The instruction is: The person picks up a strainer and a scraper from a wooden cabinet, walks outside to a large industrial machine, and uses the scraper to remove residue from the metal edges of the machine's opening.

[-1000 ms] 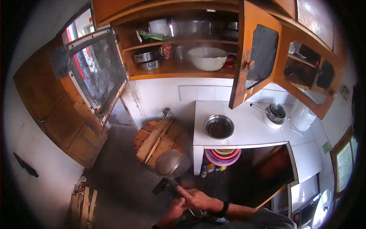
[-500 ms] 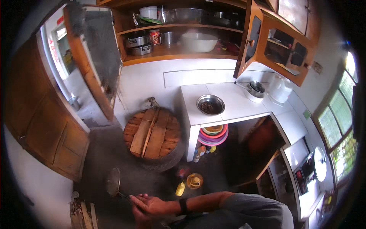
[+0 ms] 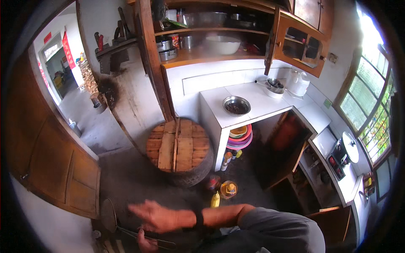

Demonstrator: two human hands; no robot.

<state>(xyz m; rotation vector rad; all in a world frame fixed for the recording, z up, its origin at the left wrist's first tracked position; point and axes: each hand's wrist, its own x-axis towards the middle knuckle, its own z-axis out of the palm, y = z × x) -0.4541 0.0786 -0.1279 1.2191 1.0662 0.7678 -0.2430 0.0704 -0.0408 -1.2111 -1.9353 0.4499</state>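
A round mesh strainer [image 3: 108, 215] with a long wire handle hangs low at the left, over the dark floor. My left hand [image 3: 146, 242], partly cut off by the lower edge, is closed around the wire handle. Above it my right hand [image 3: 162, 217], with a black band at the wrist, reaches leftward off the handle; its fingers are stretched out and blurred by motion. Beyond my right forearm are a yellow squeeze bottle [image 3: 215, 199] and an oil jug [image 3: 228, 189] on the floor.
A barrel with a round wooden lid [image 3: 185, 147] stands ahead. On the white tiled counter [image 3: 211, 99] sits a metal bowl [image 3: 236, 106] with dark contents. Stacked basins [image 3: 240, 141] are beneath it. A wooden door [image 3: 55, 156] is at the left, firewood [image 3: 110, 246] at the lower left.
My right hand has come off the wire handle and opened, while the left keeps hold. The strainer has moved left and lower. The view has shifted, showing more of the doorway.
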